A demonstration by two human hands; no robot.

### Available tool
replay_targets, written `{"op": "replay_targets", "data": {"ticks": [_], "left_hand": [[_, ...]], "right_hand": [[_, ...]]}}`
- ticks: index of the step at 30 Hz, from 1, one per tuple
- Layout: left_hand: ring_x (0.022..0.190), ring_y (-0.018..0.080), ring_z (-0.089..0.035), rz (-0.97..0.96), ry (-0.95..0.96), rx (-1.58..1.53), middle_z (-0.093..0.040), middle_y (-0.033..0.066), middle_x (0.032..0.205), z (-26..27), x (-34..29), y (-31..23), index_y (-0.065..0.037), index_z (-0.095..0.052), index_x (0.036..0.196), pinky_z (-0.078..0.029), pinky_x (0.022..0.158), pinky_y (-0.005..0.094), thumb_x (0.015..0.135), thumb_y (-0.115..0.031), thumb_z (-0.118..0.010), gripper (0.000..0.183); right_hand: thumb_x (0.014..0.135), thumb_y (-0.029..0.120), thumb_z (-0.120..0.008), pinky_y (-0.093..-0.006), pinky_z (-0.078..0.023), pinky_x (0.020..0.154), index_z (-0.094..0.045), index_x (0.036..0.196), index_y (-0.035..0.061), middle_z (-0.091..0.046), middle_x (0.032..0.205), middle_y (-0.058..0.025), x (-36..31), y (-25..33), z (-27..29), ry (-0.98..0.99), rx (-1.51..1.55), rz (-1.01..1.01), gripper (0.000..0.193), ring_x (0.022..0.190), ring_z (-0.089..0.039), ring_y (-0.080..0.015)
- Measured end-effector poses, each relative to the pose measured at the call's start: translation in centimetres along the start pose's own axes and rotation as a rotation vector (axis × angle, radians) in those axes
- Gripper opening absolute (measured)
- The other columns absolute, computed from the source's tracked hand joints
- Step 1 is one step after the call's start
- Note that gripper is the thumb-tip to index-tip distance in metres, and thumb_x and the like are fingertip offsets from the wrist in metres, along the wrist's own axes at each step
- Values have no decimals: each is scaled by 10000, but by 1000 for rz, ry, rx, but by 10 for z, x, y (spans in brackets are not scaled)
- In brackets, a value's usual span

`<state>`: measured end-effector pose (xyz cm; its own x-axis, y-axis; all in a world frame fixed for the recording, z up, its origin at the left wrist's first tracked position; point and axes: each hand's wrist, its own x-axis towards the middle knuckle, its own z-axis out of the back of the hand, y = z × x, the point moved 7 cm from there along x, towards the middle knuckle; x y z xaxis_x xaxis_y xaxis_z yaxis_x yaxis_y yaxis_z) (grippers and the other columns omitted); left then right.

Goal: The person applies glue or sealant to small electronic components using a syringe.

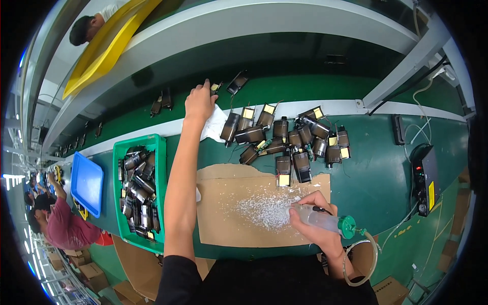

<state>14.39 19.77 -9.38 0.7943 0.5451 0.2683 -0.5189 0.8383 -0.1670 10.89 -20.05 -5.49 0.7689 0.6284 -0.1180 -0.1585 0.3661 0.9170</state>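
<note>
My left hand (pixel 200 103) reaches over to the green conveyor belt, its fingers around a dark translucent casing (pixel 215 89) with a pale yellow patch; the hand hides part of it. Another such casing (pixel 237 82) lies just to its right on the belt. In my right hand (pixel 321 230) is a clear dispensing syringe (pixel 316 217) with a green cap and a hose, its tip pointing left. Under the tip, white bits (pixel 264 209) are scattered over a sheet of cardboard (pixel 218 223). Beyond the cardboard, several dark casings (pixel 302 165) with thin wires lie in a loose heap.
A green bin (pixel 118 203) full of dark casings stands left of my forearm, with a blue tray (pixel 86 183) beyond it. White cloth or paper (pixel 216 124) lies by the belt's edge. A black control box (pixel 426 178) sits at right. Co-workers are at left and far upper left.
</note>
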Motion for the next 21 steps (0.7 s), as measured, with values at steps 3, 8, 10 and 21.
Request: {"op": "replay_targets", "data": {"ticks": [3, 8, 10, 21], "left_hand": [[983, 386, -587, 83, 12, 20, -560, 188, 1127, 4, 6, -7, -19, -526, 1221, -488, 812, 462, 829, -163, -623, 429], [862, 290, -648, 243, 89, -912, -639, 135, 950, 41, -52, -14, -18, -540, 1142, -521, 713, 364, 851, -154, -629, 333], [885, 218, -652, 378, 316, -1470, -649, 123, 983, 62, -102, -57, -21, -502, 1200, -520, 720, 305, 878, -183, -621, 379], [979, 216, -568, 143, 668, -2314, -523, 147, 1152, 73, -229, -142, 14, -279, 1407, -477, 846, 369, 941, -392, -497, 655]], "right_hand": [[742, 102, -743, -257, -525, 649, -543, 853, 24, -682, 761, -78, -3, 1, 8, -32, 37, 22, 242, 724, -666, -124], [745, 78, -730, -256, -538, 656, -518, 866, 15, -687, 765, -106, 3, 17, 22, -154, 113, 145, 252, 737, -683, -154], [736, 71, -735, -252, -540, 638, -508, 882, 9, -691, 777, -126, 7, 34, 29, -190, 140, 274, 277, 731, -688, -159], [743, 66, -719, -277, -558, 681, -434, 891, -38, -658, 813, -199, -17, 125, 17, -169, 296, 598, 338, 790, -692, -221]]}}
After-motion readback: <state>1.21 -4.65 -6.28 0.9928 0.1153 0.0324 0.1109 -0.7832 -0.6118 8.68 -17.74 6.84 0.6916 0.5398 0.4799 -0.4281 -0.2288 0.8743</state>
